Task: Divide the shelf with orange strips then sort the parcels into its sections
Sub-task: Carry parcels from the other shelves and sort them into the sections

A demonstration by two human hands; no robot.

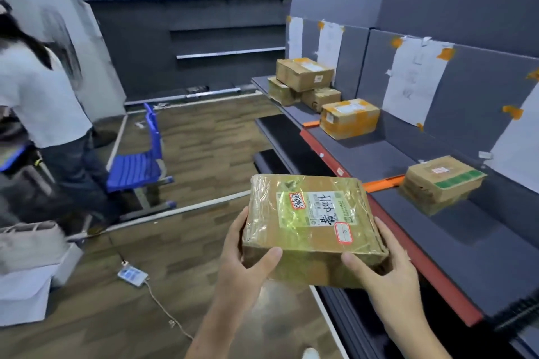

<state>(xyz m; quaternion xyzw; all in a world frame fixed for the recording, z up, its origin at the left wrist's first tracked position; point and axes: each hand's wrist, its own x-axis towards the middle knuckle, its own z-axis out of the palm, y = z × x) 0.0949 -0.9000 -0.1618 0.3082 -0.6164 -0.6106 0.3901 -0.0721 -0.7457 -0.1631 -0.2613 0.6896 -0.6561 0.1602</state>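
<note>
Both hands clasp one taped parcel [313, 227] between them: left hand [248, 265] curled round its near left corner, right hand [385, 265] round its near right corner, thumbs on top. It hangs in the air just left of the shelf [481, 256]. Beyond the right hand an orange strip [382, 183] crosses the shelf, a box [440, 183] just past it; further off lie more boxes [347, 116] and a second strip [310, 124]

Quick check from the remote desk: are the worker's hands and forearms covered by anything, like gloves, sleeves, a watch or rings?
Nothing worn that shows. The left hand and right hand are bare, no gloves and no rings visible on the fingers. Both forearms are bare to the frame's bottom edge: no sleeves, watch or bands.
</note>
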